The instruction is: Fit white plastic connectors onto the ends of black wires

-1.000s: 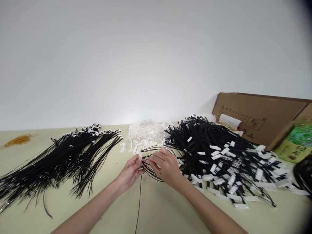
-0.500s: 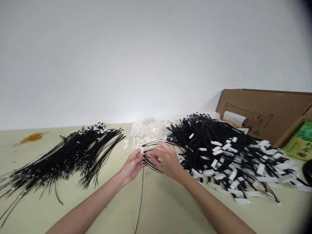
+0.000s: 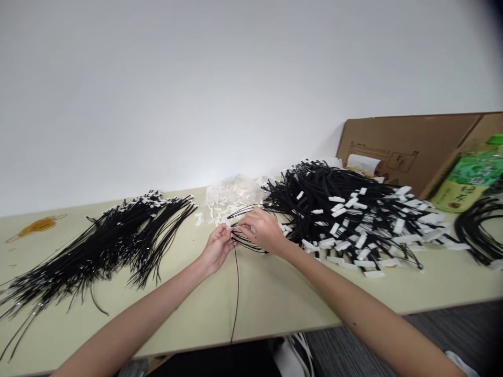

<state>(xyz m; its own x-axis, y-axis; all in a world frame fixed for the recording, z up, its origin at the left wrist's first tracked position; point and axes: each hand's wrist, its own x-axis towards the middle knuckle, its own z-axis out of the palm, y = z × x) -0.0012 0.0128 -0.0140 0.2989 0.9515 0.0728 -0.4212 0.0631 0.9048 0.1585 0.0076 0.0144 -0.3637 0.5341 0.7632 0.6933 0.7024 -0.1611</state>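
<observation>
Centre of frame: left hand (image 3: 217,247) and right hand (image 3: 262,230) close together, both pinched on thin black cord (image 3: 236,293), fingertips nearly touching; cord trailing down past table (image 3: 275,298) edge. Small white clip (image 3: 225,229) at left fingertips. Just behind hands: loose heap of white clips (image 3: 228,201). Right of centre: large pile of black cords with white tags (image 3: 346,220), touching right hand. Left: long bundle of black cords (image 3: 98,251). Far left: yellow rubber bands (image 3: 37,225). Upper right: cardboard box (image 3: 412,149), green packet (image 3: 469,180).
</observation>
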